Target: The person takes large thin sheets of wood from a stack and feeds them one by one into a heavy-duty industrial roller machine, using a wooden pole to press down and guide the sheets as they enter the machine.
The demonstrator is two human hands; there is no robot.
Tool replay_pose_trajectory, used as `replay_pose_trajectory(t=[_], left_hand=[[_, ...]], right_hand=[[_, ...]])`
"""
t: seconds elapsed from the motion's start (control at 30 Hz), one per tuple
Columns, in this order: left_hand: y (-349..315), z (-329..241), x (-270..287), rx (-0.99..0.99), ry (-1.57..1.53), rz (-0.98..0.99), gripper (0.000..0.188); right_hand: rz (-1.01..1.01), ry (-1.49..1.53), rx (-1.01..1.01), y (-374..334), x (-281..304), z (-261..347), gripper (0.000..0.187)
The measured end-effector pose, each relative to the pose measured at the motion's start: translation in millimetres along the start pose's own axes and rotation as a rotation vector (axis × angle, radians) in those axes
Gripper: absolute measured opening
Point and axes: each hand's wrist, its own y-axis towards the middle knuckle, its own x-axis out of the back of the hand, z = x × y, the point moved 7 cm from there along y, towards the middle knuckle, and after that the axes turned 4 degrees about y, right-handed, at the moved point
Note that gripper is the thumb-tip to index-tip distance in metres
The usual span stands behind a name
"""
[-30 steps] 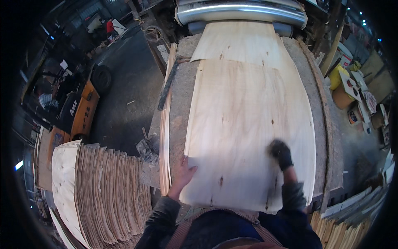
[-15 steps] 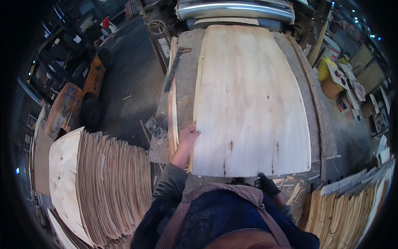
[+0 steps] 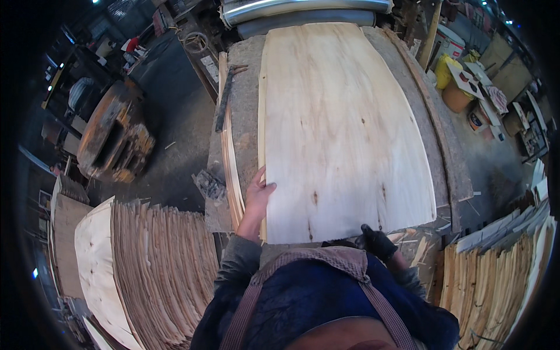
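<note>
So the big pale wood sheet (image 3: 344, 134) is lying lengthwise on this rough grey worktable (image 3: 245, 134), with its far end right up by the shiny metal rollers (image 3: 303, 10) (can't tell if it's touching them) and its near end just in front of the person's apron (image 3: 326, 259). A bit of another layer peeks out from under it along the left side. The bare left hand (image 3: 255, 197) is at that left edge, thumb lying over the top face, but I honestly can't tell if the fingers are clamped on or just resting there. The right hand (image 3: 378, 244), in a dark glove, is at the near edge toward the right, one digit poking up at the rim; the rest is too hidden to call it a grip or not. Left of the sheet there's a dark-handled tool (image 3: 224, 105), plus a fat stack of sheets (image 3: 163, 274) lower left and another pile (image 3: 484, 291) lower right.
</note>
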Motion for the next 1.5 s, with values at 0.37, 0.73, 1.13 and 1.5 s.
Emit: replay_pose_trajectory(t=[0.37, 0.73, 1.13, 1.5], left_hand=[[61, -6, 34, 0.018, 0.171, -0.148, 0.059], [-12, 78, 12, -0.119, 1.112, -0.312, 0.071], [2, 68, 33, 0.085, 0.162, -0.072, 0.056], [-19, -41, 9, 0.025, -0.2, 0.134, 0.059]], right_hand=[[-0.084, 0.23, 0.471, 78, 22, 92, 0.018], [0.449, 0.975, 0.526, 204, -12, 279, 0.023], [0.522, 0.623, -0.08, 15, -84, 63, 0.033], [0.222, 0.606, 0.26, -24, -23, 8, 0.043]])
